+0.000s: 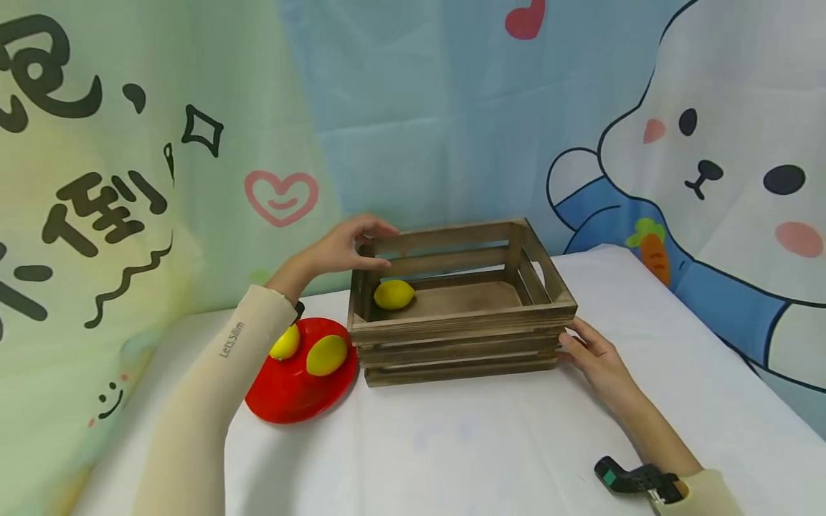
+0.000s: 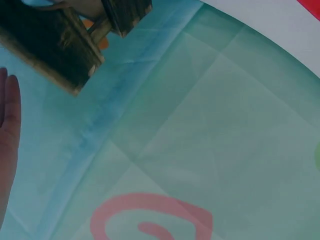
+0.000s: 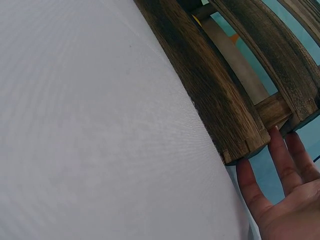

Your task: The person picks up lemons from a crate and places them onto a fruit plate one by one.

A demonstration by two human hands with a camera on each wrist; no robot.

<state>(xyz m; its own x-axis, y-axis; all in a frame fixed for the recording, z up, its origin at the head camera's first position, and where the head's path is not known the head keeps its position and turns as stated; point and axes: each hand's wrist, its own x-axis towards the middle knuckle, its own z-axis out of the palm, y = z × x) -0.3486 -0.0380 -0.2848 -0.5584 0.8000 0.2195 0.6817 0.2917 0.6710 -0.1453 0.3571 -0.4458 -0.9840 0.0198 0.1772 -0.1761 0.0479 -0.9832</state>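
Observation:
A brown slatted wooden crate (image 1: 452, 351) stands on the white cloth, and one lemon (image 1: 394, 294) lies in its left end. My left hand (image 1: 345, 247) is at the crate's far left corner, thumb and fingers spread around it. In the left wrist view its straight fingers (image 2: 10, 102) show beside the crate's wooden end (image 2: 65, 55). At the crate's near right corner, my right hand (image 1: 596, 358) touches the wood. The right wrist view shows extended fingertips (image 3: 280, 142) against the ends of the slats (image 3: 210, 95).
Left of the crate is a red plate (image 1: 290, 401) bearing a yellow lemon (image 1: 286, 344), partly behind the left sleeve, and a larger yellow oval fruit (image 1: 326, 355). A printed curtain (image 1: 413, 107) hangs right behind the crate. White cloth (image 1: 452, 444) covers the table.

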